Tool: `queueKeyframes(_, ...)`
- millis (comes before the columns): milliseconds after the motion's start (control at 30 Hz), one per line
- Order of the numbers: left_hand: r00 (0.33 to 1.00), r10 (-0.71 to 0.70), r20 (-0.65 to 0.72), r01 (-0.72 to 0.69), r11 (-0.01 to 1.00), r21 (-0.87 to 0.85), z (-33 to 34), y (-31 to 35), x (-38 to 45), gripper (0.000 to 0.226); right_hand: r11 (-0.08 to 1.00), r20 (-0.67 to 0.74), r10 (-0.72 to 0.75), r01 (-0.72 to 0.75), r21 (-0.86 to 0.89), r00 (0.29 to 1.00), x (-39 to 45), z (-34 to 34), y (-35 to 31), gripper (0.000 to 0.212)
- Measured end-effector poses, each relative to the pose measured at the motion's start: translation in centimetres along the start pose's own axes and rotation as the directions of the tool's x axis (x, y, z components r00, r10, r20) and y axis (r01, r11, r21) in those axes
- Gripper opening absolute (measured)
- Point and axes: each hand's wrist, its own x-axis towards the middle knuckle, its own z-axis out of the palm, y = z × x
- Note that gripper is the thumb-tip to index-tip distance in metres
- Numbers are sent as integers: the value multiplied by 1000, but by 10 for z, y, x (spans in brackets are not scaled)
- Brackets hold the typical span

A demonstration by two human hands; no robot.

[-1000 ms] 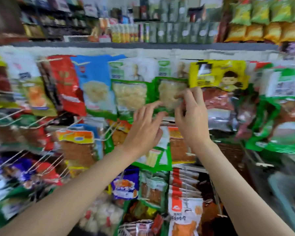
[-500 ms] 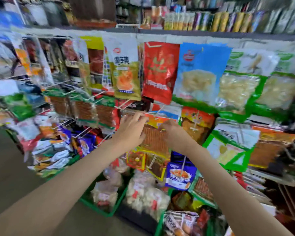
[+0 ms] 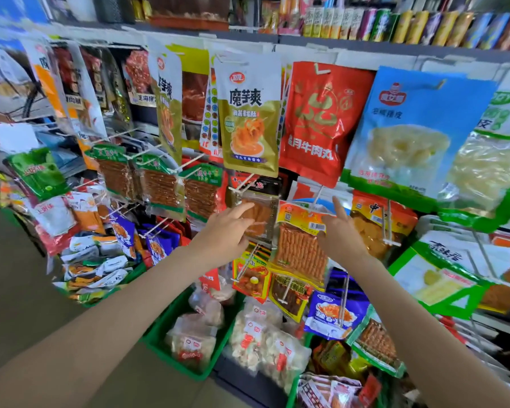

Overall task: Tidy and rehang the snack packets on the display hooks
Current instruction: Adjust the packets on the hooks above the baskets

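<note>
Hands (image 3: 224, 231) (image 3: 340, 231) loose-fingered, no grip, near packets (image 3: 302, 245), possibly labelled "魔芋爽" (image 3: 249, 119).

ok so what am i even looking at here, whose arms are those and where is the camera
The camera is worn on a person's head and looks forward and down, so the two bare arms are that person's own. There is no robot. They stand at a shop display where snack packets hang on white wire hooks, with green bins of loose packets below. The left hand rests straight fingers on a dark packet of brown strips. The right hand reaches, fingers straight, beside an orange-topped packet and seems to hold nothing. Above hang a gold packet, a red packet and a blue packet.
</note>
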Motion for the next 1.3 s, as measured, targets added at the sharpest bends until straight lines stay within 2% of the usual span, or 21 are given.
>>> queueKeyframes(100, 999, 19, -32, -18, 1000, 15, -11, -12, 16, 40, 999, 51, 12, -14, 40, 999, 28, 2, 0, 37)
queueKeyframes(267, 995, 92, -35, -92, 996, -8, -15, -16, 44, 34, 984, -64, 57, -45, 173, 996, 51, 2, 10, 37)
queueKeyframes(433, 980, 192, 47, -192, 981, -11, -4, -13, 63, 34, 983, 38, 61, -67, 174, 997, 60, -7, 21, 41)
queueKeyframes(567, 966, 253, 57, -251, 967, -46, 1, -31, 74, 31, 983, 80, 93, -104, 148, 992, 66, 2, 27, 47)
queueKeyframes(733, 956, 290, 55, -283, 953, -104, 4, -67, 71, 27, 967, 18, 239, -239, 82, 971, 68, 2, 11, 40)
queueKeyframes(867, 929, 363, 69, -353, 928, -123, -1, -100, 66, 27, 906, 37, 392, -392, 158, 919, 60, 5, -6, 34)
queueKeyframes(1000, 906, 418, 58, -409, 903, -129, -4, -129, 66, 26, 839, -49, 506, -478, 260, 861, 46, 9, -15, 31)
queueKeyframes(1067, 893, 444, 77, -432, 892, -132, -3, -139, 64, 26, 753, -89, 592, -511, 415, 801, 36, 10, -24, 32)
queueKeyframes(1167, 872, 479, 103, -459, 872, -172, 3, -147, 63, 26, 729, -261, 653, -498, 470, 711, 22, 5, -42, 30)
queueKeyframes(1233, 865, 491, 105, -464, 862, -205, 6, -148, 64, 26, 753, -304, 626, -455, 475, 719, 15, -1, -61, 31)
queueKeyframes(1300, 863, 493, 111, -456, 855, -248, 11, -150, 68, 26, 807, -290, 558, -429, 406, 777, 12, -3, -79, 28)
